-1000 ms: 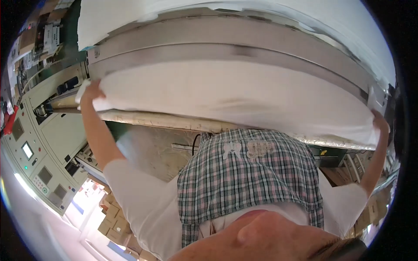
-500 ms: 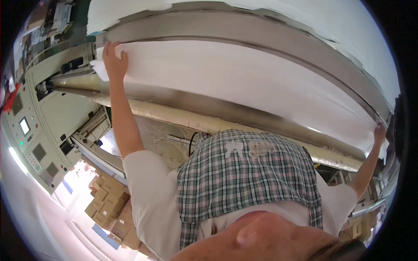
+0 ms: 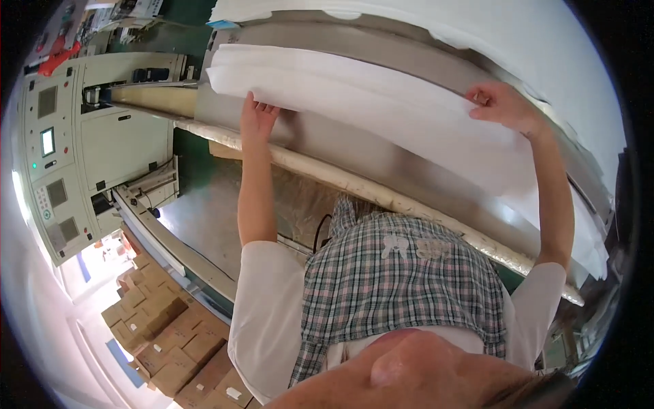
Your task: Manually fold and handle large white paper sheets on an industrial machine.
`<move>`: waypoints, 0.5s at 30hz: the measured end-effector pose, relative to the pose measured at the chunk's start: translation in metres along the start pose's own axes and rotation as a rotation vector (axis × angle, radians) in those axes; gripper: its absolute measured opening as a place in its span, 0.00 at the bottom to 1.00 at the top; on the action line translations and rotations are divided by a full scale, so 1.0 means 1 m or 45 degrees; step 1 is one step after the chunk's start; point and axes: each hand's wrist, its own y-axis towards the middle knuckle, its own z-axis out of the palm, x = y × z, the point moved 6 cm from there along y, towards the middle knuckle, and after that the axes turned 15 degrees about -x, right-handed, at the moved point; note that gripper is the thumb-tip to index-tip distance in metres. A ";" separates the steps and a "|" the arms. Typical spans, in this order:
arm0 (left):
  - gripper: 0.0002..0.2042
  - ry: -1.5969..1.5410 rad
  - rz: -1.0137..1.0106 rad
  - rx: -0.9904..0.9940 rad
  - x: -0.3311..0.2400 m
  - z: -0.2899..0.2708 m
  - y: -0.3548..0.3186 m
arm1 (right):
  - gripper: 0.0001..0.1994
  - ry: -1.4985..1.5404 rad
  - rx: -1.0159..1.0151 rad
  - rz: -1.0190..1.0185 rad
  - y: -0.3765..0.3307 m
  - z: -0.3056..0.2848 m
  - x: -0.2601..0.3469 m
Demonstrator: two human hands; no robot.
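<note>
A long white sheet (image 3: pixel 381 102) lies across the grey metal bed of a machine, its left end folded in soft layers. My left hand (image 3: pixel 259 121) is at the sheet's near edge towards the left end, palm up with the fingers apart; the fingertips meet the edge. Over the sheet's far edge, on the right, is my right hand (image 3: pixel 507 109). Its fingers are bent, with a gap between thumb and forefinger, and I see nothing held there. Behind the metal bed (image 3: pixel 327 126) more white material (image 3: pixel 409 17) is spread.
A pale roller (image 3: pixel 327 176) runs along the bed's near side, close to my checked apron (image 3: pixel 402 286). At left stands a control cabinet (image 3: pixel 126 150) with a small lit screen (image 3: pixel 47 142). Cardboard boxes (image 3: pixel 170 341) are stacked at the lower left.
My left hand has moved right and nearer, from the sheet's left end to its near edge. My right hand has come inward from the far right end. The sheet's left end has shifted right and bunched.
</note>
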 end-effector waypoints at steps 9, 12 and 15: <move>0.16 -0.022 0.165 -0.026 -0.075 -0.016 0.034 | 0.11 -0.514 -0.341 -0.369 -0.050 0.085 0.061; 0.16 0.062 0.180 0.043 -0.094 -0.005 0.040 | 0.10 -0.113 -0.471 -0.017 -0.002 0.093 0.069; 0.17 0.071 0.165 0.114 -0.110 -0.003 0.055 | 0.12 -0.179 -0.488 -0.113 0.071 0.115 0.092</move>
